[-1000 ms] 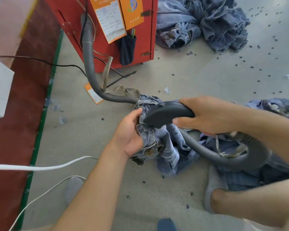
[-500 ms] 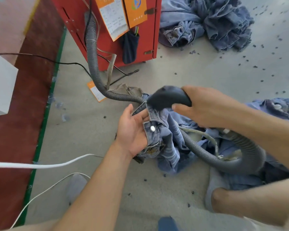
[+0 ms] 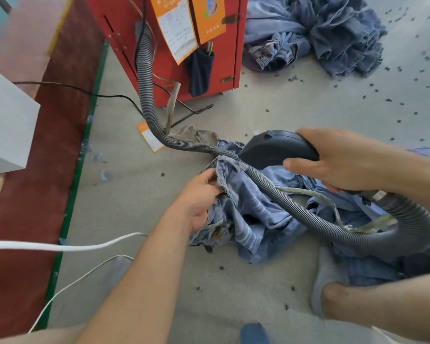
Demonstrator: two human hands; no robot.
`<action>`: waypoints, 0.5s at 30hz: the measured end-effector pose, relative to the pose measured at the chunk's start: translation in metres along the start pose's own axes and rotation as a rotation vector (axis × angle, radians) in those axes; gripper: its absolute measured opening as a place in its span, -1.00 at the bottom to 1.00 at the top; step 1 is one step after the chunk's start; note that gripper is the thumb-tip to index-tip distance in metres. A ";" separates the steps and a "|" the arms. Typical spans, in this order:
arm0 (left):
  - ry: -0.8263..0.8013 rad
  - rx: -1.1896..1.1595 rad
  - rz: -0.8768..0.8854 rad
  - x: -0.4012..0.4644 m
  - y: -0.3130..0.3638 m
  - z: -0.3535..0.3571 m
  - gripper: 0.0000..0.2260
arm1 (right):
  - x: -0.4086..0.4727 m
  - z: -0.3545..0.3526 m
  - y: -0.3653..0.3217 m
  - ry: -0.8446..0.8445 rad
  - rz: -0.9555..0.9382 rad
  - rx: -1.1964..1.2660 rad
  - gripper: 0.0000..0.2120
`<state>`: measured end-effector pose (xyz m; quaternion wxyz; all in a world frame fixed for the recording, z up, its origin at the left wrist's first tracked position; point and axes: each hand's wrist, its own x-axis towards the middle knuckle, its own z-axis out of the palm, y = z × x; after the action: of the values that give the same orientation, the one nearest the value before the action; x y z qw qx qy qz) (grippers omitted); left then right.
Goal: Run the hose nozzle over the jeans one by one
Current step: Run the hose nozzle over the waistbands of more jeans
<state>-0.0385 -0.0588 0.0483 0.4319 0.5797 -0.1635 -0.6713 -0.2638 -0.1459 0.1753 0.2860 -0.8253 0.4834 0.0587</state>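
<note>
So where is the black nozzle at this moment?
In the head view, the black nozzle is right of centre, gripped by the right hand, just above the jeans that the left hand holds.

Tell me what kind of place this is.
Probably a garment finishing workshop: a heap of jeans on the concrete floor, a red machine feeding a ribbed hose, and thread clippings scattered about.

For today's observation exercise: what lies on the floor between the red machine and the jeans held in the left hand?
In the head view, the grey ribbed hose runs from the red machine to the jeans; beside it lie an orange card and a black cable.
</note>
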 end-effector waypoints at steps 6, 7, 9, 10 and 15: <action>-0.182 -0.368 -0.159 -0.004 -0.002 -0.008 -0.65 | -0.001 -0.005 0.002 0.030 -0.006 0.056 -0.83; -0.173 -0.364 -0.117 -0.002 -0.005 -0.007 -0.62 | -0.002 -0.007 0.003 0.033 -0.006 0.079 -0.84; -0.137 -0.343 -0.033 0.002 -0.009 -0.002 -0.61 | -0.003 -0.010 0.004 0.032 -0.008 0.108 -0.85; -0.132 -0.346 -0.009 0.004 -0.011 -0.001 -0.62 | -0.005 -0.011 0.003 0.031 -0.014 0.112 -0.85; 0.080 0.554 0.283 0.008 -0.007 0.004 -0.79 | -0.006 -0.013 0.003 0.058 -0.035 0.108 -0.85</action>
<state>-0.0443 -0.0621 0.0392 0.3528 0.6729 -0.4020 -0.5111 -0.2720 -0.1498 0.1871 0.3171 -0.8185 0.4792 0.0038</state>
